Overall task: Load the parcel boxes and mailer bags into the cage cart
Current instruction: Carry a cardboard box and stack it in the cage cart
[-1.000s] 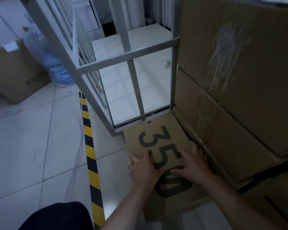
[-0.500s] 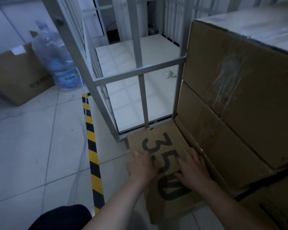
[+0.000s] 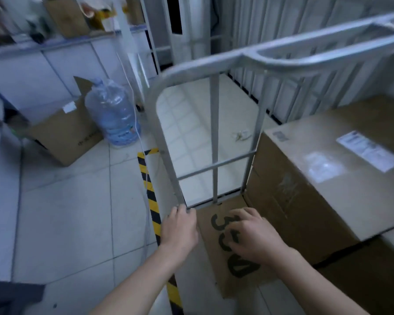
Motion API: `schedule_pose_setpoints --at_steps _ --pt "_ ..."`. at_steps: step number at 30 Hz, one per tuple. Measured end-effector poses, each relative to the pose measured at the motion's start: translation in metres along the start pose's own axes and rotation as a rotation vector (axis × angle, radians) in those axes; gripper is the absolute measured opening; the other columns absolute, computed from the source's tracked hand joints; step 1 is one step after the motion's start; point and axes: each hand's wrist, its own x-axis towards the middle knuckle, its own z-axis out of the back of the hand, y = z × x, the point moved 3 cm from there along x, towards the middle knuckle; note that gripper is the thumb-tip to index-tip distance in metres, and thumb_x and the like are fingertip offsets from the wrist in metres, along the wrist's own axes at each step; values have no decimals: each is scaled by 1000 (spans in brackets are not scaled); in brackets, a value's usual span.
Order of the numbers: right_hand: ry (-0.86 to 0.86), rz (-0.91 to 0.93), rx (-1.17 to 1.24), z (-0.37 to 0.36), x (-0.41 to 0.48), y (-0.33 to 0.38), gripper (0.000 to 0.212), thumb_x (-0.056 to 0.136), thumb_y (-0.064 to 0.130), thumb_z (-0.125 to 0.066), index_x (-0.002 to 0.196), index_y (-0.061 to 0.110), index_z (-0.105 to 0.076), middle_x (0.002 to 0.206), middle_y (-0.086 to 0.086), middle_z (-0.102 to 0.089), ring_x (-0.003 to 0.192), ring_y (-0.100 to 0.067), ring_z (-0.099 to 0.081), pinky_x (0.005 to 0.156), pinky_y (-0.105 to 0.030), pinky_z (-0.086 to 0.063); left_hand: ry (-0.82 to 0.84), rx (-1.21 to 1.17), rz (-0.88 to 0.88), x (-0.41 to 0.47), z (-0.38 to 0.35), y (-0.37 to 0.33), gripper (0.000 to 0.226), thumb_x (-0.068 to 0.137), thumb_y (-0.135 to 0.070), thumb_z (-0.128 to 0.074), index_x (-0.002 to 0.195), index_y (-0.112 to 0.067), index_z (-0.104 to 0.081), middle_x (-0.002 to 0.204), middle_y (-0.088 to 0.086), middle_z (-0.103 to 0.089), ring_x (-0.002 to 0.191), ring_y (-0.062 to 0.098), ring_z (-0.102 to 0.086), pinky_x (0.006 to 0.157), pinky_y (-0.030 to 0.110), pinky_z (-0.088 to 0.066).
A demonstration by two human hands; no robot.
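Reaching down at the foot of the cart [image 3: 214, 133], a person readies a box [image 3: 221, 269] for loading. The left hand [image 3: 180, 228] sits at the box's left edge with its fingertips by the cart's bottom corner; whether it grips the cardboard cannot be told. The box (marked 350) lies on the floor against the cart's end frame, not yet inside. The right hand [image 3: 253, 237] rests on top, fingers bent and tips pressing, clasping nothing. The next move likely calls for a hold under both edges, then a lift into the cart. Cartons [image 3: 316, 189] stand stacked just beside.
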Motion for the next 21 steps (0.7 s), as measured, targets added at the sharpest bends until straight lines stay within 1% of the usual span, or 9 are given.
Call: schedule_pose_setpoints --at_steps 1,4,7,9,12,13,15,18,21 --pt "-24 7 6 31 -10 14 34 90 44 -59 123 38 -65 153 10 -35 144 -23 -25 101 -42 -46 2 30 -26 -11 33 6 38 94 -21 -59 130 -14 -51 130 9 -51 118 27 -49 87 36 -47" --pt "-80 23 23 124 -42 55 28 91 41 -56 116 34 -67 144 14 -43 136 -18 -35 94 -34 -50 34 124 -110 -44 132 24 45 89 -18 -66 131 -13 -48 131 12 -50 121 31 -47 93 39 -46" --pt "-128 26 52 214 -71 94 28 90 41 -55 115 34 -67 134 16 -48 127 -15 -43 93 -28 -50 32 145 -94 -72 227 46 44 88 -15 -66 129 -13 -49 128 12 -51 119 31 -48 91 40 -46" --pt "-145 18 63 269 -88 122 32 89 39 -57 119 35 -67 135 16 -49 127 -16 -45 98 -27 -47 11 107 -51 -91 289 65 41 88 -14 -63 127 -14 -51 126 10 -51 117 30 -50 88 39 -47" --pt "-136 5 41 343 -111 166 47 85 39 -59 132 35 -62 138 14 -49 129 -14 -44 104 -26 -43 -40 5 -13 -118 371 95 33 91 -18 -56 125 -15 -52 125 8 -51 116 28 -51 84 39 -48" --pt "-130 6 23 365 -117 181 49 86 40 -59 135 34 -60 139 12 -48 130 -14 -43 105 -26 -42 -55 -21 -1 -128 395 107 32 92 -21 -54 123 -16 -51 125 7 -51 117 27 -51 83 40 -48" --pt "-116 10 -32 404 -127 214 48 91 42 -59 138 33 -57 143 10 -46 132 -14 -42 106 -27 -42 -88 -45 16 -149 442 134 29 93 -26 -52 121 -17 -52 123 6 -51 118 27 -51 82 40 -48" --pt "-128 22 -73 453 -136 266 49 93 42 -59 140 32 -54 147 9 -44 134 -15 -42 106 -29 -43 -136 -75 52 -181 503 182 27 93 -31 -51 117 -18 -52 118 5 -52 114 28 -54 77 37 -45" --pt "-167 75 -112 490 -131 325 51 94 41 -56 144 30 -50 146 8 -45 134 -16 -42 107 -30 -42 -206 -119 130 -217 547 240 29 93 -35 -49 116 -18 -53 116 6 -54 111 28 -57 79 38 -48"
